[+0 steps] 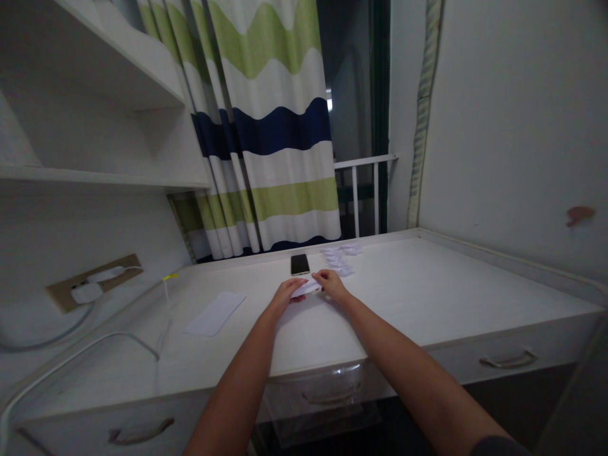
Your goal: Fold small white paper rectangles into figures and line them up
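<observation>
My left hand (285,297) and my right hand (332,285) meet near the middle of a white desk (427,291), pinching a folded white paper (306,289) between them. Just beyond my hands, a black smartphone (300,264) lies flat. Several small folded white papers (339,256) are scattered to its right, near the desk's far edge. A flat white sheet (216,313) lies to the left of my left hand, apart from it.
A striped curtain (275,126) hangs behind the desk, beside a white railing (363,190). White shelves (95,126) overhang the left side, above a wall socket panel (95,282) with white plugs and a cable. Drawers with metal handles (508,360) line the desk's front.
</observation>
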`<action>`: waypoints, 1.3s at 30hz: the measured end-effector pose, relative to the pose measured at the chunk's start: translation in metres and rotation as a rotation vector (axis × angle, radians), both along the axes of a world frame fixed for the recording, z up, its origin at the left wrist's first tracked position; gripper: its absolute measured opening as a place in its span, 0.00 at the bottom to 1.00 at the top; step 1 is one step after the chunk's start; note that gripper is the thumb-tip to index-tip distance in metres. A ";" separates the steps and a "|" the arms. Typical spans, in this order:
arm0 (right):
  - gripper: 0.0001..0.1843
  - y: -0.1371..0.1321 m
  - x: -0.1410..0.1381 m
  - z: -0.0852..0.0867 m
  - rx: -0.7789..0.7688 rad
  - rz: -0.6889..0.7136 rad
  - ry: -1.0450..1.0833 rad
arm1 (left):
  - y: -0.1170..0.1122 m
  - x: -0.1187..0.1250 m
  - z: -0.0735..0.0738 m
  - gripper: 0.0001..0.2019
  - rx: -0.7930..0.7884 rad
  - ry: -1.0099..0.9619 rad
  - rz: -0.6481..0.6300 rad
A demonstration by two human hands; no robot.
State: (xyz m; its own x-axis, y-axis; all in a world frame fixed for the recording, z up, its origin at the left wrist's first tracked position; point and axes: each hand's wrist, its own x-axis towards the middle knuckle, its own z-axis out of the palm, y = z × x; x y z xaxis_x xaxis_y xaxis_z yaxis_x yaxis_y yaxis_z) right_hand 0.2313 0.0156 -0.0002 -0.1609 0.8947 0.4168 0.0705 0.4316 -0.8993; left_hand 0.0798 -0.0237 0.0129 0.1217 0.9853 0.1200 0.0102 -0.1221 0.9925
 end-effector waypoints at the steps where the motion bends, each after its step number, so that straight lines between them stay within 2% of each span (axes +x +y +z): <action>1: 0.20 0.001 0.001 0.000 0.000 -0.021 0.000 | -0.001 0.000 0.001 0.18 0.005 0.018 -0.021; 4: 0.20 0.002 0.002 0.001 -0.006 -0.080 0.008 | 0.000 -0.002 0.000 0.21 0.037 0.061 -0.055; 11: 0.21 0.004 0.003 0.002 -0.035 -0.140 0.070 | 0.009 -0.003 -0.004 0.21 0.090 0.028 0.066; 14: 0.20 0.001 0.002 0.005 -0.074 -0.092 0.125 | 0.009 -0.004 -0.004 0.20 0.095 0.020 0.097; 18: 0.17 -0.006 0.000 0.007 -0.159 0.052 0.138 | 0.007 -0.004 -0.001 0.19 0.099 -0.002 0.119; 22: 0.17 -0.010 0.001 0.007 -0.125 0.144 0.103 | 0.006 -0.003 0.000 0.18 0.092 -0.015 0.113; 30: 0.16 -0.007 0.002 0.007 -0.118 0.134 0.079 | 0.007 -0.003 -0.001 0.17 0.156 0.002 0.130; 39: 0.14 -0.009 0.002 0.008 -0.157 0.140 0.128 | 0.005 -0.001 0.000 0.15 0.160 0.042 0.154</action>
State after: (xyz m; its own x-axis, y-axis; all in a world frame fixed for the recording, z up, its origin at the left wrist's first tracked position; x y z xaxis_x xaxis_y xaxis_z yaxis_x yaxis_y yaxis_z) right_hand 0.2330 0.0063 0.0075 -0.2429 0.9228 0.2990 -0.0990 0.2831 -0.9540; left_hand 0.0784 -0.0185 0.0128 -0.0207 0.9615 0.2742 0.0819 -0.2717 0.9589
